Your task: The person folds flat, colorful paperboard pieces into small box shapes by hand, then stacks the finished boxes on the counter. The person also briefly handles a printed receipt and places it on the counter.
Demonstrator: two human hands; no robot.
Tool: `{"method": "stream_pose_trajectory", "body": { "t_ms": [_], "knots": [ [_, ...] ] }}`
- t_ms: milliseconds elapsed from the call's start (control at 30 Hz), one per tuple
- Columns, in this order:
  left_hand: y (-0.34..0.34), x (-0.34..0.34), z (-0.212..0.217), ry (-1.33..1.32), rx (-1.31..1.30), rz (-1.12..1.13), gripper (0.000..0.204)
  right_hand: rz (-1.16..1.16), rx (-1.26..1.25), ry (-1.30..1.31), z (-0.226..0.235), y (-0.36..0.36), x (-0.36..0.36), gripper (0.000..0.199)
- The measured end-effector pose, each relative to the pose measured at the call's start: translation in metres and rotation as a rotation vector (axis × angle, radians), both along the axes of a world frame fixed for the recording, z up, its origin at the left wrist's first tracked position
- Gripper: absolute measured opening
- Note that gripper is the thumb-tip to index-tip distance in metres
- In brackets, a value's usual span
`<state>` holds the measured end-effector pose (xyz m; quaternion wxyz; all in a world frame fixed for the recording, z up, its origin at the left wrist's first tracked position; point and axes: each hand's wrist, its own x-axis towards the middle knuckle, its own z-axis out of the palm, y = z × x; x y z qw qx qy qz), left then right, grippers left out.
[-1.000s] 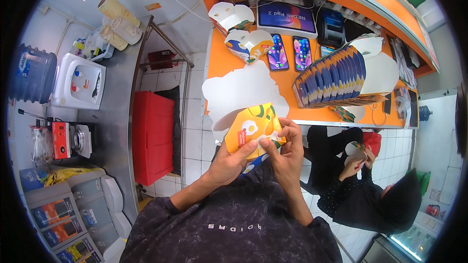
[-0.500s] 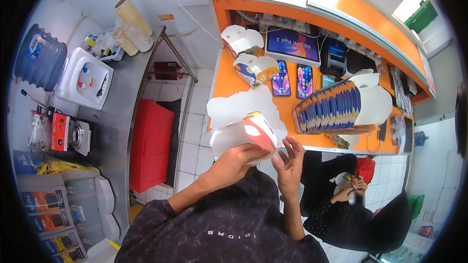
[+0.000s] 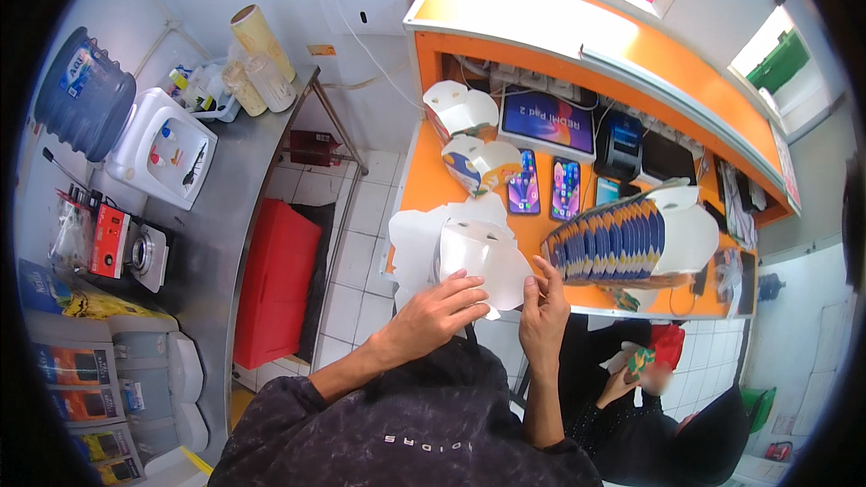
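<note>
An unfolded paper food box [image 3: 476,257] lies with its plain white side up, at the table's front edge before me. My left hand [image 3: 440,314] grips its near edge, fingers laid over the white board and thumb hidden. At the right edge of the same box, my right hand [image 3: 545,311] pinches a flap between thumb and fingers. More white box blanks [image 3: 410,239] lie under and behind it. Farther back stand two folded boxes [image 3: 478,162]. To the right, a long nested row of blue and orange boxes [image 3: 613,242] rests on its side.
Two lit phones [image 3: 566,188] and a tablet box [image 3: 548,120] lie beneath the orange shelf [image 3: 541,18]. At right, a person in black [image 3: 667,433] holds a small green and orange item. A steel counter [image 3: 244,162] and a red bin [image 3: 278,284] stand at left.
The box has turned from its red printed side to its white inside and lies flatter. My left hand now reaches over it; the right hand has closed on its edge. The view has shifted.
</note>
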<state>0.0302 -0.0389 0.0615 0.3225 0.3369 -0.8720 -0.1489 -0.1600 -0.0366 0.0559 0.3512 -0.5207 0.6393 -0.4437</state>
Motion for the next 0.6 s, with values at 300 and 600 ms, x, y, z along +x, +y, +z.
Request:
{"method": "stream_pose_trajectory", "body": {
  "t_ms": [300, 600],
  "knots": [
    [-0.026, 0.034, -0.018, 0.563, 0.331, 0.441, 0.061, -0.047, -0.072, 0.155, 0.023, -0.052, 0.014, 0.017],
    [-0.095, 0.081, -0.048, 1.311, 1.299, 0.073, 0.095, 0.051, 0.023, 0.005, 0.011, -0.084, 0.057, 0.015]
  ]
}}
